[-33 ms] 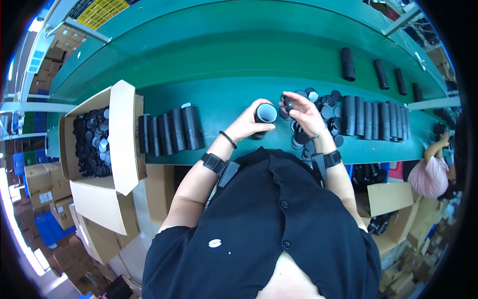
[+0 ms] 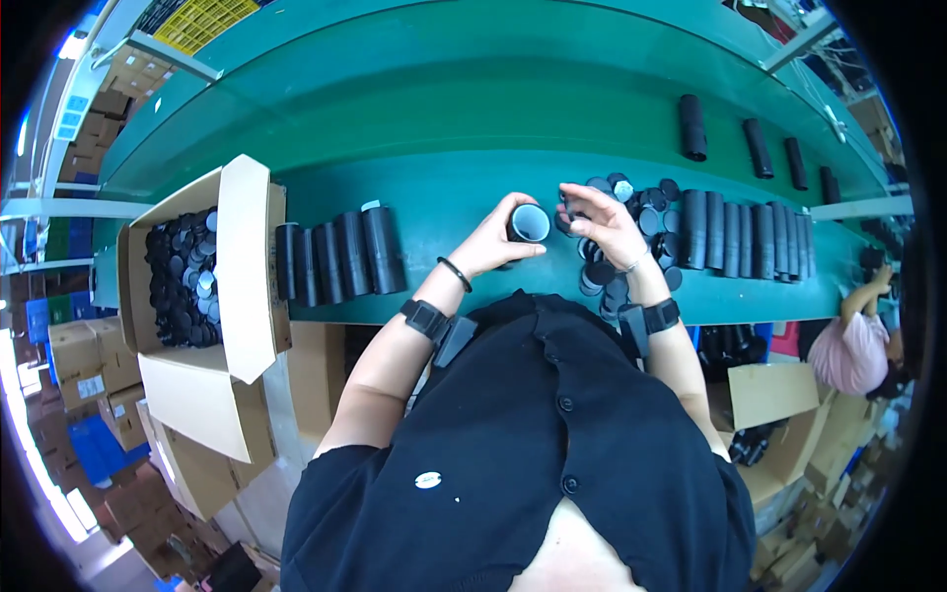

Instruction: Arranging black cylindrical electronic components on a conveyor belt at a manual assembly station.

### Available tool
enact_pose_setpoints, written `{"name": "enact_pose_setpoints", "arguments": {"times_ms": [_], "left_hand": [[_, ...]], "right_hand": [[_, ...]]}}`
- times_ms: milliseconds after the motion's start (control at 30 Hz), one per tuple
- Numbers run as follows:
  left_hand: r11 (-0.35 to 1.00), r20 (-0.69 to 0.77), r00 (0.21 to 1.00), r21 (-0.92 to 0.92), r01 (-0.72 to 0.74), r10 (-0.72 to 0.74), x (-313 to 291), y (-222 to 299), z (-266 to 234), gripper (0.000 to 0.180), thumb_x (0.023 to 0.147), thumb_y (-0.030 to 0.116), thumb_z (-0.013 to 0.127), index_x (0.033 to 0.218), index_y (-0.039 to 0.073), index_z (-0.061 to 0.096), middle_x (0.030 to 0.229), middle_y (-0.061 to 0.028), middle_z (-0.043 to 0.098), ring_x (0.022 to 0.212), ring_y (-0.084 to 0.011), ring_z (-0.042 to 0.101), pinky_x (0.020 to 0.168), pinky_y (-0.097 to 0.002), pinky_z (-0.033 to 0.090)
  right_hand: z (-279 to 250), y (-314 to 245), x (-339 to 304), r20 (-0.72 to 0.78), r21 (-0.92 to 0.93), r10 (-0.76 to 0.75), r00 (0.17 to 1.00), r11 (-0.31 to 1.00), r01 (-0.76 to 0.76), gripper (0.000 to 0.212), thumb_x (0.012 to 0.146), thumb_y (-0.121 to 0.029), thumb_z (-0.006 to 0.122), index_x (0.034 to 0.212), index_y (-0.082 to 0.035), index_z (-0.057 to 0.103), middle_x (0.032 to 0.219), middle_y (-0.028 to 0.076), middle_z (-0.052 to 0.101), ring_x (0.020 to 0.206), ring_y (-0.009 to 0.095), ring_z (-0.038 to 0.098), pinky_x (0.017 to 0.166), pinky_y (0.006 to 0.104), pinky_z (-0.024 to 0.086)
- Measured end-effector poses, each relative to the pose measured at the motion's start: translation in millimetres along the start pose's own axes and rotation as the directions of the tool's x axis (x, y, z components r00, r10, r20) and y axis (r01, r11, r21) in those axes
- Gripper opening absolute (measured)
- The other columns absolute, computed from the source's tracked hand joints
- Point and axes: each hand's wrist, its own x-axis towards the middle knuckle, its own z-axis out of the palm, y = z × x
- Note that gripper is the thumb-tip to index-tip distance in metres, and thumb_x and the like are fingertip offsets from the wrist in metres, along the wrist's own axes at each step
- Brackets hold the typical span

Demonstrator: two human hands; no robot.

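Note:
My left hand (image 2: 485,243) is wrapped round a black tube (image 2: 530,223), its open end with a pale inside tilted up toward me. Just to the right, my right hand (image 2: 608,231) pinches a small black cap (image 2: 569,210) between thumb and fingers, apart from the tube's mouth. The fingers partly cover this cap. Under and beside that hand lies a loose pile of round black caps (image 2: 651,219), some showing lighter faces.
Black tubes (image 2: 347,255) lie in a row at left, beside an open carton (image 2: 249,266) of caps. Another tube row (image 2: 735,235) lies right of the pile. Several tubes (image 2: 692,128) are spaced along the green surface behind. A person (image 2: 854,345) works at far right.
The picture has shifted very slightly. The cap in my right hand shows less between the fingers; my left hand still holds the tube in the same place.

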Motion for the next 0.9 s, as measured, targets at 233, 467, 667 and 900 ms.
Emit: {"name": "enact_pose_setpoints", "arguments": {"times_ms": [233,467,667,900], "left_hand": [[0.976,-0.026,0.997,0.208,-0.068,0.075,4,-31,1,0.067,0.067,0.02,0.084,0.121,0.003,0.05,0.111,-0.0102,0.055,0.101,-0.0196,0.056,0.086,-0.0313,0.047],[0.984,-0.01,0.997,0.165,-0.071,0.073,6,-38,5,0.074,0.069,0.025,0.082,0.129,0.003,0.045,0.115,-0.0117,0.053,0.104,-0.0196,0.054,0.089,-0.0317,0.046],[0.967,-0.01,0.995,0.236,-0.096,0.101,-1,-38,5,0.08,0.067,0.039,0.081,0.129,0.004,0.043,0.122,-0.0209,0.049,0.117,-0.0366,0.046,0.099,-0.0436,0.039],[0.964,-0.007,0.996,0.251,-0.081,0.086,-2,-39,4,0.067,0.082,0.047,0.067,0.128,0.004,0.045,0.121,-0.0209,0.049,0.116,-0.0369,0.046,0.099,-0.0443,0.038]], "right_hand": [[34,-11,7,0.203,-0.74,-0.227,0.953,0.602,0.301,0.061,0.068,-0.008,0.076,0.126,-0.007,0.056,0.121,0.014,0.056,0.114,0.032,0.053,0.097,0.0385,0.045],[38,-5,10,0.207,-0.792,-0.224,0.952,0.533,0.298,0.058,0.063,-0.007,0.079,0.118,-0.005,0.061,0.119,0.014,0.059,0.112,0.032,0.056,0.097,0.039,0.046],[39,-1,9,0.152,-0.815,-0.236,0.96,0.519,0.257,0.058,0.061,-0.005,0.079,0.116,-0.004,0.062,0.118,0.014,0.06,0.11,0.031,0.057,0.095,0.0378,0.047],[44,-3,9,0.223,-0.848,-0.235,0.946,0.431,0.307,0.053,0.065,-0.003,0.076,0.115,-0.002,0.062,0.115,0.015,0.059,0.108,0.033,0.057,0.094,0.0381,0.047]]}}
